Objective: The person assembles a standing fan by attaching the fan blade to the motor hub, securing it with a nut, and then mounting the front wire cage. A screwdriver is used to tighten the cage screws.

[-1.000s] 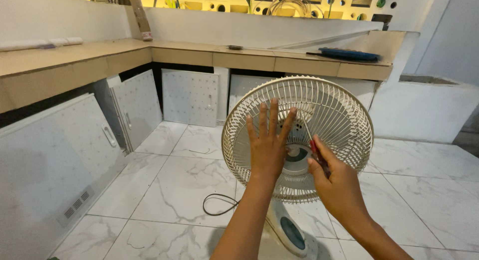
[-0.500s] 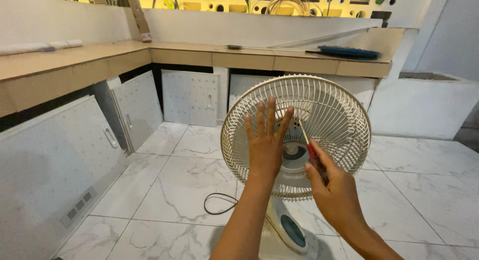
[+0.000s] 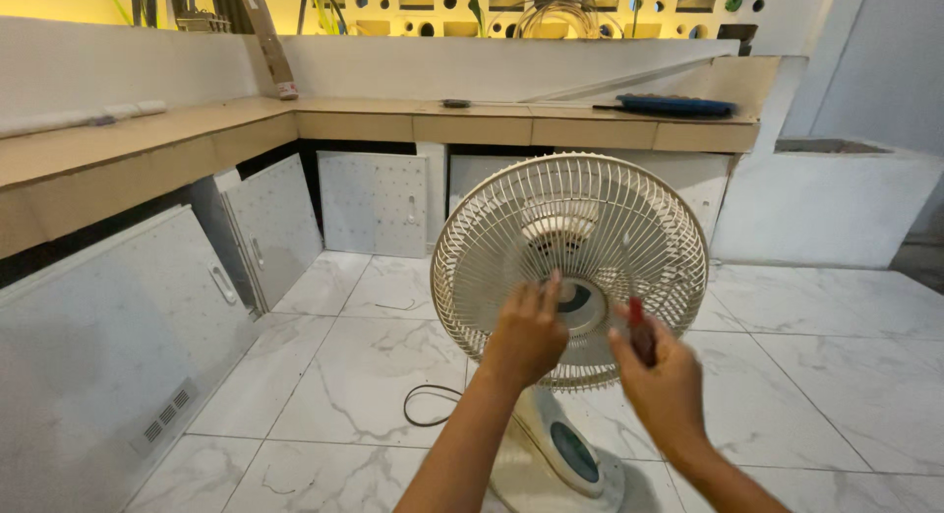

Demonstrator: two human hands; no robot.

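A white marble-tiled floor [image 3: 324,375] runs to an L-shaped tan worktop [image 3: 472,127] with loose white cabinet doors [image 3: 374,203] leaning beneath it. From the head camera, a cream pedestal fan [image 3: 570,267] stands on the floor at centre, its round wire guard facing the person and its black cord [image 3: 425,405] looped behind the base. The left hand [image 3: 526,336], spread flat on the guard a second ago, has dropped and curled, fingers together at the hub. The right hand [image 3: 661,380] is clamped on a red-handled screwdriver [image 3: 641,341], now drawn back from the grille and blurred; work appears to shift toward the centre cap.
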